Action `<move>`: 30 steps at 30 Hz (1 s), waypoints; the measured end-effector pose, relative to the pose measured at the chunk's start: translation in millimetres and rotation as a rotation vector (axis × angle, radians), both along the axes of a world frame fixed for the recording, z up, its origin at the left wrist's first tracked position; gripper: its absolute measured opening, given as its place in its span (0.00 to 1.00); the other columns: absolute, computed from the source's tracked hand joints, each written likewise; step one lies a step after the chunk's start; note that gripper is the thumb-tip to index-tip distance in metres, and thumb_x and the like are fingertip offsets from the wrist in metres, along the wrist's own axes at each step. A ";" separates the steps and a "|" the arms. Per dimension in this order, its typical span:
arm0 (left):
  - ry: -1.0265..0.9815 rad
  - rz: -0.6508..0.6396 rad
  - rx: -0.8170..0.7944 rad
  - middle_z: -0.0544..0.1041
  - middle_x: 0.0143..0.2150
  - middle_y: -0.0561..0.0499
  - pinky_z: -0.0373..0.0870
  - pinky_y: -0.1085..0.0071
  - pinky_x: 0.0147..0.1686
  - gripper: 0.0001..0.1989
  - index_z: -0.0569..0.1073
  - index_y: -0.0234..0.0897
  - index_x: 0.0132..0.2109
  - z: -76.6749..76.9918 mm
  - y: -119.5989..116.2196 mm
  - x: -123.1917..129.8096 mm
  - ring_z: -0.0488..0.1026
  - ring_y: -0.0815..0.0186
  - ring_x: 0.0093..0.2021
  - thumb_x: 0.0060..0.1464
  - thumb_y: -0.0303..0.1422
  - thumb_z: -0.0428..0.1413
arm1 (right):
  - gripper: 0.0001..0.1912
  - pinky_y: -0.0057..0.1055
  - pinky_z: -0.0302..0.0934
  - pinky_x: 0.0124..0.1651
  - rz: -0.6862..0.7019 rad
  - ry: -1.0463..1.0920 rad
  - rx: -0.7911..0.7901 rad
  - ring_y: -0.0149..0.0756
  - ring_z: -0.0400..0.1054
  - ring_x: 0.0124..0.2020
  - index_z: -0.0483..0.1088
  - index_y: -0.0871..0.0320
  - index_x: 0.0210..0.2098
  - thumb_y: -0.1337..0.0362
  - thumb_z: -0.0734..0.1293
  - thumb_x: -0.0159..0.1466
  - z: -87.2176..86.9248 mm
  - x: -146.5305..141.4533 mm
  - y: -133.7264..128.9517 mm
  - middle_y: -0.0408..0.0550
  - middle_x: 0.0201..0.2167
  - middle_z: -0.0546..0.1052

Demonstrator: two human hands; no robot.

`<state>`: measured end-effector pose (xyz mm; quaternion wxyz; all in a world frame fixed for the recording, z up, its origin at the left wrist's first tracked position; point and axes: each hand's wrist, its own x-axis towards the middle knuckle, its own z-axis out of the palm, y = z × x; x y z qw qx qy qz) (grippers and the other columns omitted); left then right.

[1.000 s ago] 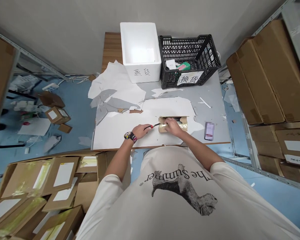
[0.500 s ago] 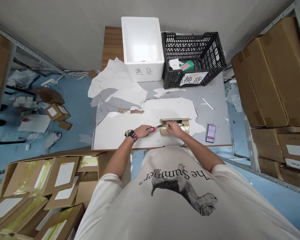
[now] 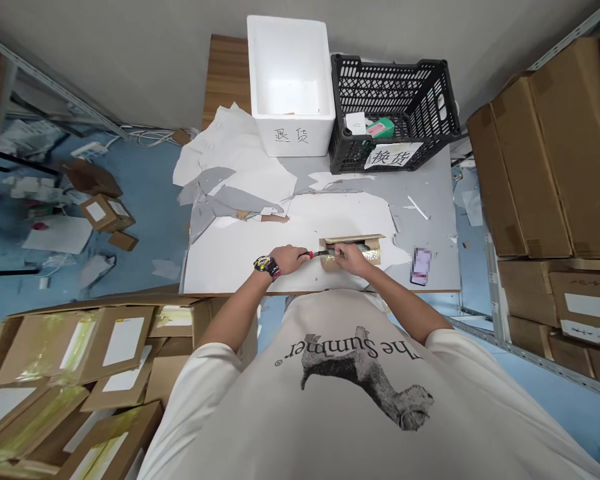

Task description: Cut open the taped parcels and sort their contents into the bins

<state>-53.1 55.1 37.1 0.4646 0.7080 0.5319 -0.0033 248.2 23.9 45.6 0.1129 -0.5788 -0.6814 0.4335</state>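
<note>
My left hand, with a watch on its wrist, is closed around a red-handled utility knife. The knife's blade reaches right to the small cardboard box, beside my other fingers. My right hand is closed on the near side of this box, which has shiny tape across it. A flap along the box's far edge stands partly raised, and something dark shows in the opening. What exactly is inside, I cannot make out.
Behind the work spot stand a white foam box and a black plastic crate holding small packages. A phone lies at the table's right. Torn white paper covers the left. Cartons are piled at lower left, more at right.
The knife has shifted slightly to the right and lies flatter against the box. The box's far flap is raised a little more. The whole view has tilted slightly.
</note>
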 end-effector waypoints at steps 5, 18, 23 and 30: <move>0.013 -0.053 0.008 0.84 0.36 0.43 0.71 0.62 0.46 0.20 0.86 0.47 0.43 1.3 -3.0 0.3 0.83 0.45 0.46 0.65 0.58 0.64 | 0.06 0.34 0.60 0.41 0.023 -0.034 0.008 0.41 0.67 0.33 0.68 0.51 0.30 0.63 0.70 0.62 -1.1 0.5 1.3 0.43 0.28 0.77; -0.125 0.038 -0.252 0.79 0.26 0.47 0.67 0.62 0.34 0.25 0.86 0.44 0.44 -5.8 -16.4 12.7 0.77 0.54 0.28 0.70 0.59 0.57 | 0.09 0.39 0.67 0.52 -0.020 0.028 0.044 0.45 0.76 0.44 0.66 0.51 0.29 0.65 0.70 0.62 2.4 -1.8 2.0 0.48 0.38 0.84; -0.224 0.163 -0.319 0.76 0.23 0.48 0.67 0.62 0.29 0.28 0.86 0.42 0.40 -7.3 -29.9 11.8 0.73 0.57 0.23 0.65 0.63 0.62 | 0.10 0.42 0.68 0.60 0.047 0.068 0.100 0.48 0.78 0.53 0.64 0.50 0.29 0.68 0.69 0.62 1.5 -0.7 -0.2 0.54 0.48 0.85; 0.215 -0.021 -0.005 0.88 0.52 0.40 0.73 0.60 0.46 0.28 0.86 0.46 0.58 9.4 -38.5 17.7 0.85 0.45 0.53 0.76 0.55 0.47 | 0.09 0.38 0.66 0.54 0.089 -0.064 0.129 0.46 0.77 0.48 0.66 0.50 0.34 0.67 0.71 0.65 11.9 -1.3 1.3 0.50 0.44 0.84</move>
